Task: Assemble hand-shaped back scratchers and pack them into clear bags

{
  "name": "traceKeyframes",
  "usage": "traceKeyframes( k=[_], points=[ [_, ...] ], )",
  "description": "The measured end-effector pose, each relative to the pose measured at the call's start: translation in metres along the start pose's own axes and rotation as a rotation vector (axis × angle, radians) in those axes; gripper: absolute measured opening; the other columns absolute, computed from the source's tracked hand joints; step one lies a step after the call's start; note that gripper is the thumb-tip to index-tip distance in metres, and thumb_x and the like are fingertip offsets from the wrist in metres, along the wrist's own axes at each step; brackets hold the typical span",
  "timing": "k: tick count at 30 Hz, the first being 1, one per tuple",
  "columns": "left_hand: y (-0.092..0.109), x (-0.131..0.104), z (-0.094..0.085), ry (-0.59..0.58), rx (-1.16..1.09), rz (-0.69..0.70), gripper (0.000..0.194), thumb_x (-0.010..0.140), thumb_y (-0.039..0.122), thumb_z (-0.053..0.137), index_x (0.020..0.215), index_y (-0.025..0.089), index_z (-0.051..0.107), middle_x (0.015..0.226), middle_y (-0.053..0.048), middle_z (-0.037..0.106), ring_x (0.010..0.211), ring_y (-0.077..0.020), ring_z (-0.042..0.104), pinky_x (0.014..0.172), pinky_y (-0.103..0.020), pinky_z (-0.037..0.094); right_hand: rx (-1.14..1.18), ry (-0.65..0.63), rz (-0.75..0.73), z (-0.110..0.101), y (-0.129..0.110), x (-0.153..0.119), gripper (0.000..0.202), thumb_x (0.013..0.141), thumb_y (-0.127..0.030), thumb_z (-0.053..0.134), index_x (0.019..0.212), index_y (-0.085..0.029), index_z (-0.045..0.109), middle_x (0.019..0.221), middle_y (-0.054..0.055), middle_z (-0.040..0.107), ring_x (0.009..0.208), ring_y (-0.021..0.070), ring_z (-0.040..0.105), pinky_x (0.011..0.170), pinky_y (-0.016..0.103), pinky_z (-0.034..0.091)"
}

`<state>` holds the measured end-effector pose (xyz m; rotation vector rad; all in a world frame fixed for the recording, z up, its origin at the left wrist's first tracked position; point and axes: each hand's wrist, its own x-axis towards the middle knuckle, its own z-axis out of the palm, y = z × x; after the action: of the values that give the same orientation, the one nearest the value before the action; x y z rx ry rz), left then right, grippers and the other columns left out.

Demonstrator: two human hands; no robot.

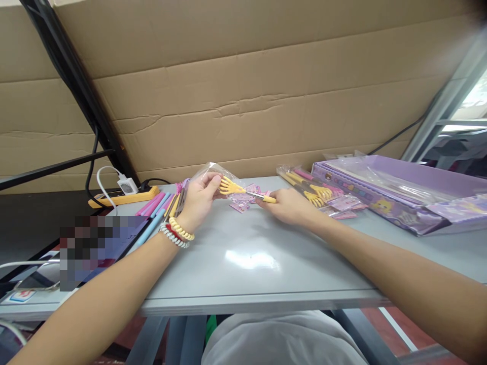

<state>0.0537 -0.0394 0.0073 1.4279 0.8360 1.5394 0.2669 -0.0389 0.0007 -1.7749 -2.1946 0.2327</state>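
Note:
A yellow hand-shaped stick (232,186) with a metal shaft is held level above the grey table (228,238). My left hand (201,195) pinches it near its yellow fingers, with a clear plastic bag (215,170) at that same hand. Around the yellow handle, my right hand (289,204) is closed. Small pink cards (239,205) lie on the table just behind and below the stick. To the right rests a pile of bagged sticks (312,190) with yellow and pink hand-shaped ends.
An open purple box (399,187) holding clear bags stands at the right. Several coloured sticks (154,210) lie at the left, beside a partly blurred screen and a yellow power strip (146,195). Cardboard (247,101) rises behind the table.

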Motion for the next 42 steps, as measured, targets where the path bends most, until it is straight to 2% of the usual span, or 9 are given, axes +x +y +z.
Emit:
traceKeyframes(
  k=[3, 7, 12, 14, 18, 22, 25, 35, 42],
  points=[
    [-0.0007, -0.0021, 0.0022, -0.044, -0.013, 0.005, 0.030, 0.069, 0.042, 0.068, 0.081, 0.015, 0.060, 0.079, -0.002, 0.066, 0.072, -0.0155, 0.064, 0.065, -0.031, 0.056, 0.006, -0.007, 0.005, 0.0011, 0.0008, 0.0007, 0.052, 0.081, -0.064, 0.037, 0.068, -0.020, 0.062, 0.065, 0.007, 0.062, 0.056, 0.0176, 0.054, 0.049, 0.026, 0.029],
    [-0.0003, -0.0057, 0.0045, -0.117, -0.009, 0.014, 0.029, 0.068, 0.037, 0.071, 0.084, 0.015, 0.062, 0.079, -0.002, 0.067, 0.071, -0.0150, 0.066, 0.065, -0.029, 0.056, 0.006, -0.012, -0.002, 0.0015, 0.0018, 0.0012, 0.048, 0.082, -0.060, 0.038, 0.069, -0.020, 0.062, 0.067, 0.007, 0.063, 0.058, 0.0175, 0.054, 0.050, 0.026, 0.029],
    [0.0020, -0.0094, 0.0060, -0.206, 0.057, 0.004, 0.031, 0.069, 0.039, 0.071, 0.086, 0.014, 0.062, 0.086, -0.006, 0.069, 0.075, -0.0188, 0.067, 0.060, -0.030, 0.057, 0.014, -0.021, 0.000, 0.0016, 0.0016, 0.0015, 0.039, 0.083, -0.051, 0.042, 0.072, -0.020, 0.063, 0.069, 0.007, 0.064, 0.061, 0.0177, 0.056, 0.052, 0.025, 0.030],
    [0.0033, -0.0096, 0.0058, -0.182, 0.087, 0.009, 0.032, 0.069, 0.039, 0.071, 0.087, 0.014, 0.062, 0.084, -0.007, 0.069, 0.074, -0.0186, 0.066, 0.058, -0.029, 0.056, 0.024, -0.021, 0.010, 0.0016, 0.0014, 0.0018, 0.040, 0.083, -0.052, 0.042, 0.071, -0.020, 0.063, 0.068, 0.007, 0.064, 0.059, 0.0174, 0.056, 0.052, 0.025, 0.030],
    [0.0044, -0.0080, 0.0048, -0.063, 0.129, 0.035, 0.036, 0.064, 0.035, 0.074, 0.090, 0.014, 0.060, 0.080, -0.005, 0.069, 0.071, -0.0169, 0.066, 0.060, -0.028, 0.054, 0.046, -0.020, 0.002, 0.0012, 0.0009, 0.0020, 0.050, 0.081, -0.063, 0.038, 0.067, -0.020, 0.061, 0.064, 0.006, 0.062, 0.055, 0.0165, 0.053, 0.050, 0.025, 0.030],
    [0.0022, -0.0047, 0.0038, 0.087, 0.206, 0.137, 0.037, 0.059, 0.029, 0.077, 0.088, 0.015, 0.059, 0.079, -0.003, 0.067, 0.072, -0.0151, 0.064, 0.068, -0.029, 0.053, 0.046, -0.018, 0.000, 0.0005, 0.0005, 0.0018, 0.053, 0.080, -0.066, 0.036, 0.066, -0.021, 0.060, 0.063, 0.006, 0.061, 0.056, 0.0172, 0.054, 0.050, 0.025, 0.030],
    [0.0003, -0.0023, 0.0025, 0.146, 0.263, 0.201, 0.037, 0.058, 0.027, 0.077, 0.087, 0.015, 0.059, 0.085, -0.004, 0.066, 0.077, -0.0146, 0.064, 0.074, -0.030, 0.052, 0.037, -0.020, 0.011, 0.0007, 0.0008, 0.0022, 0.053, 0.080, -0.065, 0.037, 0.068, -0.020, 0.061, 0.065, 0.007, 0.062, 0.058, 0.0177, 0.055, 0.050, 0.025, 0.030],
    [0.0014, -0.0030, 0.0005, 0.147, 0.289, 0.146, 0.035, 0.058, 0.028, 0.077, 0.085, 0.015, 0.061, 0.087, -0.005, 0.066, 0.074, -0.0141, 0.063, 0.071, -0.029, 0.053, 0.022, -0.024, 0.013, 0.0023, 0.0039, 0.0035, 0.056, 0.079, -0.069, 0.036, 0.069, -0.020, 0.061, 0.066, 0.007, 0.062, 0.056, 0.0169, 0.054, 0.050, 0.025, 0.030],
    [0.0037, -0.0048, 0.0026, 0.079, 0.146, 0.083, 0.038, 0.056, 0.029, 0.079, 0.085, 0.013, 0.061, 0.077, -0.003, 0.067, 0.069, -0.0150, 0.064, 0.067, -0.032, 0.055, 0.023, -0.023, 0.024, 0.0027, 0.0032, 0.0025, 0.061, 0.078, -0.071, 0.035, 0.074, -0.018, 0.064, 0.071, 0.008, 0.064, 0.057, 0.0173, 0.055, 0.050, 0.026, 0.031]
  ],
)
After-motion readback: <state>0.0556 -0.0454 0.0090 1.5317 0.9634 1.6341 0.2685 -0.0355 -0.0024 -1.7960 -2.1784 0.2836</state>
